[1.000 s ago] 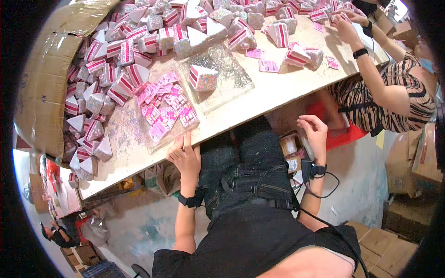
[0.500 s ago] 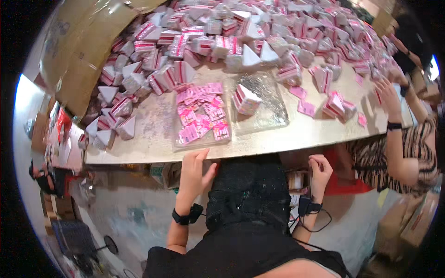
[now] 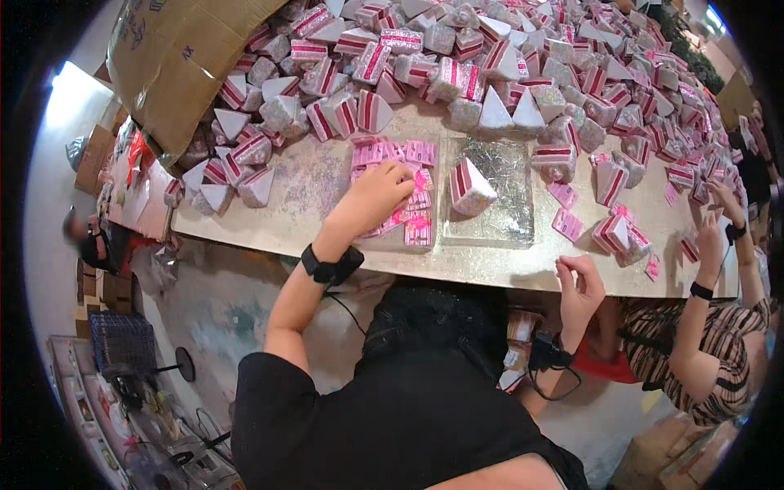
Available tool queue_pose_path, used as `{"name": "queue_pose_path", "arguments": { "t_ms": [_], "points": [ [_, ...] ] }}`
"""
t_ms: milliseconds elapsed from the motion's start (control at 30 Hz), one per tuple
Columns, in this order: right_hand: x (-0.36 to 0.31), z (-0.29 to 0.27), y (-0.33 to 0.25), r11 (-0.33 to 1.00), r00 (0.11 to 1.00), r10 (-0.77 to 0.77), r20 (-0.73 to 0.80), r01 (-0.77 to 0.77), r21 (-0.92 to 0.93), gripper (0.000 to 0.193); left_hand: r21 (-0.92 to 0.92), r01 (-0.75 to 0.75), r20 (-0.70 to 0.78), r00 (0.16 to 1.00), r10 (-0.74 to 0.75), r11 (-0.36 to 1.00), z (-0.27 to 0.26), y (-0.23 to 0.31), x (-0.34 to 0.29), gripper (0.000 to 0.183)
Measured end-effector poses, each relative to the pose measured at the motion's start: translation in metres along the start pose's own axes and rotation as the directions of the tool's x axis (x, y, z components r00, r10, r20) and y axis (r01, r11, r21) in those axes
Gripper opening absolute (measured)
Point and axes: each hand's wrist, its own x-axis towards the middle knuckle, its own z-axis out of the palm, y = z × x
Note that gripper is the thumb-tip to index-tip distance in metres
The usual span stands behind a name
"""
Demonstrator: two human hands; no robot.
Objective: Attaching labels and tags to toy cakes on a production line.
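Left hand (image 3: 374, 201) is over the pile of pink cards (image 3: 419, 230) on the near part of the desk (image 3: 296, 208), left of centre. Its fingers are bent down, tips at the cards; can't tell if one's pinched, b/c the hand hides the contact. Right hand (image 3: 583, 291) is at the near edge, right of the cards, palm half curled, thumb & index apart w/ a gap b/w them, nothing seen in it.

Cake slice (image 3: 472, 188), pink/white w/ a speckled outer side, sits alone on the clear tray (image 3: 508, 229), just right of the cards; neither hand touches it. No card visible on it, so that pc. prob. isn't done. Lots of cards left in the pile. Big heap of slices (image 3: 453, 77) fills the far side, running left to right; can't tell which, if any, are finished.

Right of the tray: 2 loose cards (image 3: 567, 224) lie flat, w/ a slice pair (image 3: 621, 237) farther right; unclear if those are done. Co-worker's hand (image 3: 710, 241) is at the far right end, w/ another slice (image 3: 690, 248) near it. Cardboard box (image 3: 184, 73) stands at far left, next to the heap.
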Motion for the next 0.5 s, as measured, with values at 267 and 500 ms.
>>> {"name": "queue_pose_path", "arguments": {
  "t_ms": [267,500],
  "points": [
    [-0.014,0.037,-0.027,0.962,0.997,0.065,-0.041,-0.051,0.269,0.014,-0.393,0.244,-0.246,0.901,-0.357,0.887,-0.028,0.042,-0.002,0.014],
    [-0.001,0.104,-0.055,0.981,0.995,-0.094,0.012,0.091,0.17,0.011,-0.833,0.144,-0.199,0.822,-0.533,0.534,-0.029,0.108,0.006,0.011]
  ]
}}
